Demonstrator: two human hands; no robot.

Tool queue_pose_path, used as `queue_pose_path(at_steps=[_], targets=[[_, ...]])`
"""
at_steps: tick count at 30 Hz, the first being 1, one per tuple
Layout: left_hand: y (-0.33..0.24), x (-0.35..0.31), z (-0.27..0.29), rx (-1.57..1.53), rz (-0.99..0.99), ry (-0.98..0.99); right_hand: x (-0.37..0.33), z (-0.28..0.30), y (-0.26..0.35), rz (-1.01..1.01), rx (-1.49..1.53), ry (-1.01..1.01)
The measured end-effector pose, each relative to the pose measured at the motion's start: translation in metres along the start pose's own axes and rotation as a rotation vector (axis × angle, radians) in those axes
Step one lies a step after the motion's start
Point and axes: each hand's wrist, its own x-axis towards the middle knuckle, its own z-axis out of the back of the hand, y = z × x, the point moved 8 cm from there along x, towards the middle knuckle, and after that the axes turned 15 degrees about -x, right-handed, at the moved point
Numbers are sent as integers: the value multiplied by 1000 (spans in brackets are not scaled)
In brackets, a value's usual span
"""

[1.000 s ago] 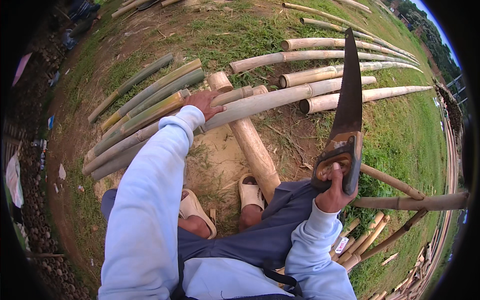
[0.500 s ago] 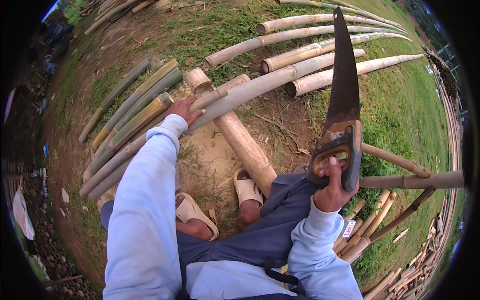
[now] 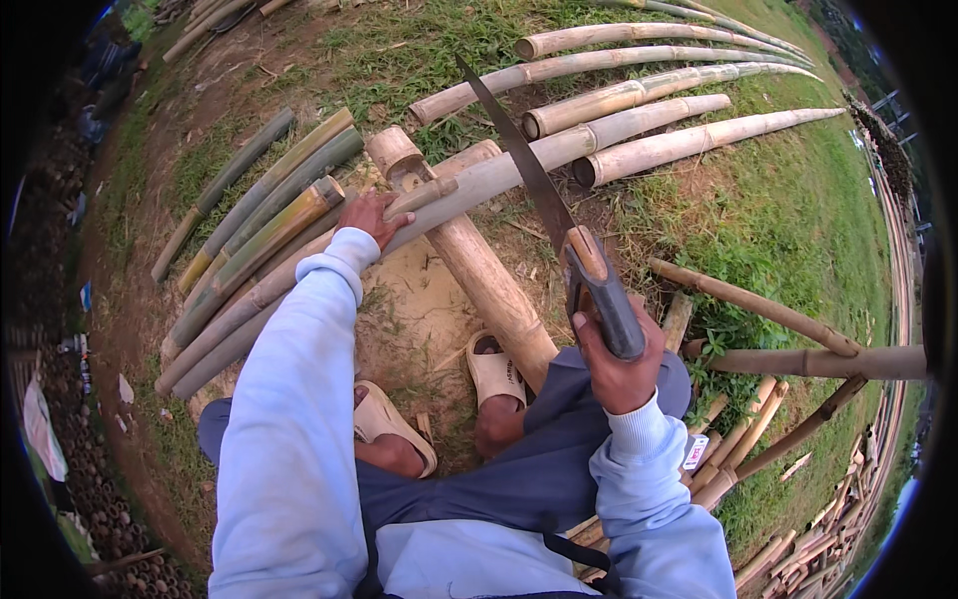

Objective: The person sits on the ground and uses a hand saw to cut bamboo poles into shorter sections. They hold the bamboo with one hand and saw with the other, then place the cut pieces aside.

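Observation:
In my right hand (image 3: 621, 361) is a hand saw (image 3: 519, 150), its fingers closed around the dark handle with a wooden inset. The blade slants up and to the left and crosses in front of the long grey bamboo pole (image 3: 454, 208); whether it touches the pole I cannot tell. My left hand (image 3: 369, 218) grips that pole near a crosspiece, thumb along its top and other fingers partly hidden. Under the pole, a thick bamboo post (image 3: 489, 290) with a notched top slopes down between my feet.
Several cut bamboo lengths (image 3: 264, 235) lie at the left, and several long poles (image 3: 639, 105) stretch over the grass at the far right. Beside my right knee stands a bamboo frame (image 3: 798, 361). Shorter bamboo pieces (image 3: 743, 439) are piled below it.
The saw has swung left and its blade has tilted down from nearly upright to a slant over the pole. My right hand has moved a little left; the left hand stays on the pole.

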Motion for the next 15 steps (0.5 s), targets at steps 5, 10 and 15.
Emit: queue_pose_path(at_steps=[5,10,15], targets=[[-14,-2,3,-34,71,107,4,-37,13,134,-155,158],[-22,-1,1,-55,59,111,-3,-55,10,209,-222,152],[21,14,1,-236,30,47,-6,-68,4,138,-227,259]])
